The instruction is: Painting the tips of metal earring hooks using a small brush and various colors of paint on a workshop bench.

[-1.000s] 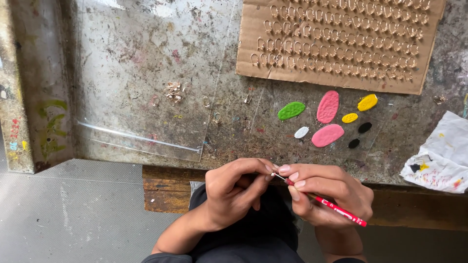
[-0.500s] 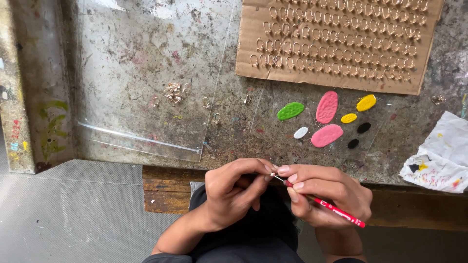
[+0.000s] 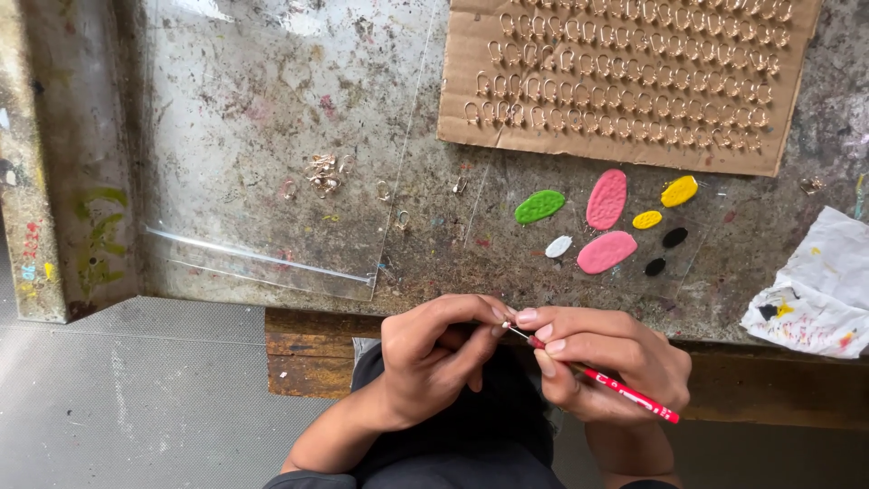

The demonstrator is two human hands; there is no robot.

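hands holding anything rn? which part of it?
Right hand grips a thin red brush near its tip end. Left hand pinches something tiny at that tip; too small to tell.

- the brush [image 3: 625,391] in the right hand [image 3: 602,362] has a red handle with small white marks and a pale metal tip
- paint blobs: one green [image 3: 539,206]; two pink [image 3: 606,199]; two yellow [image 3: 679,191]; one white [image 3: 558,246]; two black [image 3: 674,237]
- the cardboard sheet [image 3: 625,149] is plain brown, covered in even rows of small golden loops
- the worktop [image 3: 434,244] is mottled grey, flecked with dried paint
- the crumpled paper [image 3: 815,290] is white, dabbed black, yellow and red
- the wooden edge [image 3: 308,349] is dark brown
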